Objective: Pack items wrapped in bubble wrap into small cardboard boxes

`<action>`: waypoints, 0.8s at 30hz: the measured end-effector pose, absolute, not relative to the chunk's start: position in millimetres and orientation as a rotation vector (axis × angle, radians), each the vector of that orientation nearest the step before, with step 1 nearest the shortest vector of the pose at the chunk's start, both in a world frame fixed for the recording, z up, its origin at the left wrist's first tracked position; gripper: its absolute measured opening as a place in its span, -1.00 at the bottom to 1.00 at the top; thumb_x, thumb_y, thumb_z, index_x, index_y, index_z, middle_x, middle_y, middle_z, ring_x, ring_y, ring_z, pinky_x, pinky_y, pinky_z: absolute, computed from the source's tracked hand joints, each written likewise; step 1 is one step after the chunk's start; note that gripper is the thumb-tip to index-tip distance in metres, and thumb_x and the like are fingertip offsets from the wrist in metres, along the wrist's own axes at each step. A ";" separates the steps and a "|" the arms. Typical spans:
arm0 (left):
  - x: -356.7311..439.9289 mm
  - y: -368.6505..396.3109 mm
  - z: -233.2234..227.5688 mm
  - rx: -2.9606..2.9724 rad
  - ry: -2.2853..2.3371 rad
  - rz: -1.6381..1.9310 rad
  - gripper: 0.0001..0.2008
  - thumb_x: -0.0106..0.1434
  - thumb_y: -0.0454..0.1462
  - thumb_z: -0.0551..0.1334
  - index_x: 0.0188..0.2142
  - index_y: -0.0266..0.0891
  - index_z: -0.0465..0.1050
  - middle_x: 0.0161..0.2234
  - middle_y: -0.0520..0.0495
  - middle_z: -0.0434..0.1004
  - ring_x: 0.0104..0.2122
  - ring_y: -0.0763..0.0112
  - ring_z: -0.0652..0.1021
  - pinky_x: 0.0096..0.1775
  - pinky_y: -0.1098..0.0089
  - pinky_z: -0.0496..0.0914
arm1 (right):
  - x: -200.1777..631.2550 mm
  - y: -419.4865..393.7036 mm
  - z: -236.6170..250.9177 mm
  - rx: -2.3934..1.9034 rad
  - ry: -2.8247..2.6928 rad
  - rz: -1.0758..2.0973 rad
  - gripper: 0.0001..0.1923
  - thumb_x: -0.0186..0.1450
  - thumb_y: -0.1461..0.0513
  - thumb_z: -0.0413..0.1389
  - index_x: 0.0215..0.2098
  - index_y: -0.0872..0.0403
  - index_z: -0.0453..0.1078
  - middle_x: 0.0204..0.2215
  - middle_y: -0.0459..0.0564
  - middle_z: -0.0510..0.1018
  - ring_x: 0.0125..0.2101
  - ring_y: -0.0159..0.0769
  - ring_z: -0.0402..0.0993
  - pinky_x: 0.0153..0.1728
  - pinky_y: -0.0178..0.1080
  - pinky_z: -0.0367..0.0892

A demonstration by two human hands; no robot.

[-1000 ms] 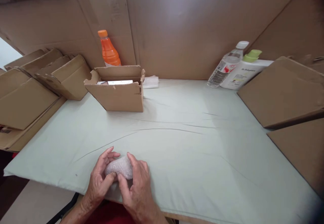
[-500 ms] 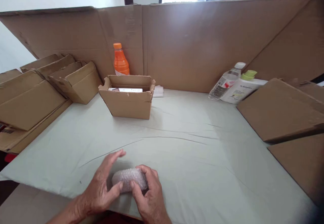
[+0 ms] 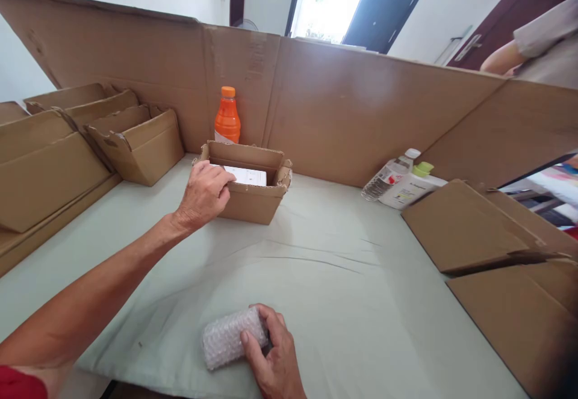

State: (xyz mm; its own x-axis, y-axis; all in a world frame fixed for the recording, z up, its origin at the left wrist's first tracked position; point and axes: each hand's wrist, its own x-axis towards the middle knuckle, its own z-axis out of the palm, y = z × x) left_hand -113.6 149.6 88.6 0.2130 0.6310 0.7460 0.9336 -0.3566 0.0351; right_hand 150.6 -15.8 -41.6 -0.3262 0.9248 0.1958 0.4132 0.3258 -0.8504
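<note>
My right hand (image 3: pixel 277 351) is closed around the right end of a bubble-wrapped package (image 3: pixel 232 339) near the front edge of the cloth-covered table. The package is a tilted, roughly oblong bundle; what it contains cannot be made out. Farther forward, my left hand (image 3: pixel 205 189) grips the front left rim of an open cardboard box (image 3: pixel 253 203), its fingers over the edge and its thumb outside the front wall. Inside that box, a white flat-topped item (image 3: pixel 248 176) shows just beside my fingertips. Whether those fingertips touch it is unclear.
An orange bottle (image 3: pixel 227 119) stands behind the box. Cardboard bins (image 3: pixel 156 143) line the left side. A clear bottle (image 3: pixel 388 176) and a white bottle (image 3: pixel 409 191) lean at the right, near cardboard boxes (image 3: pixel 465 224). Behind the cardboard barrier (image 3: pixel 325 98), a person's arm (image 3: pixel 508 56) shows.
My left hand has left the bubble-wrapped package and reached forward to the cardboard box. My right hand keeps the package, which is now tilted. The view has shifted.
</note>
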 end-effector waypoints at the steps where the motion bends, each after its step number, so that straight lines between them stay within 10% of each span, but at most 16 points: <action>1: -114.1 145.6 89.4 -2.091 -1.415 -0.951 -0.75 0.19 -0.48 0.10 -0.27 -0.22 0.51 -0.37 -0.05 0.58 -0.29 0.24 0.54 0.09 -0.01 0.37 | 150.6 -15.5 -41.3 -1.182 -1.890 0.917 -0.74 0.32 0.21 0.15 -0.02 0.00 0.43 -0.26 -0.04 0.58 -0.25 -0.23 0.52 -0.20 -0.27 0.42; 14: -117.0 14.5 103.1 -2.191 -1.282 -1.095 -0.64 0.22 -0.46 0.30 0.01 -0.23 0.44 -0.14 -0.12 0.56 -0.12 0.20 0.57 0.21 -0.11 0.32 | 208.4 -14.4 19.5 -1.239 -1.560 1.411 -0.58 0.20 -0.10 0.26 -0.16 0.01 0.48 -0.45 -0.09 0.51 -0.46 -0.31 0.43 -0.45 -0.33 0.33; 24: -143.6 55.5 -6.7 -1.903 -1.824 -1.912 -0.20 0.21 -0.12 0.34 0.36 -0.19 0.07 0.23 -0.30 0.28 0.19 -0.01 0.40 0.20 -0.09 0.33 | 185.4 90.9 144.9 -0.909 -1.323 0.562 -0.71 0.19 0.06 0.33 -0.16 -0.03 0.49 -0.32 -0.09 0.53 -0.33 -0.29 0.47 -0.26 -0.24 0.41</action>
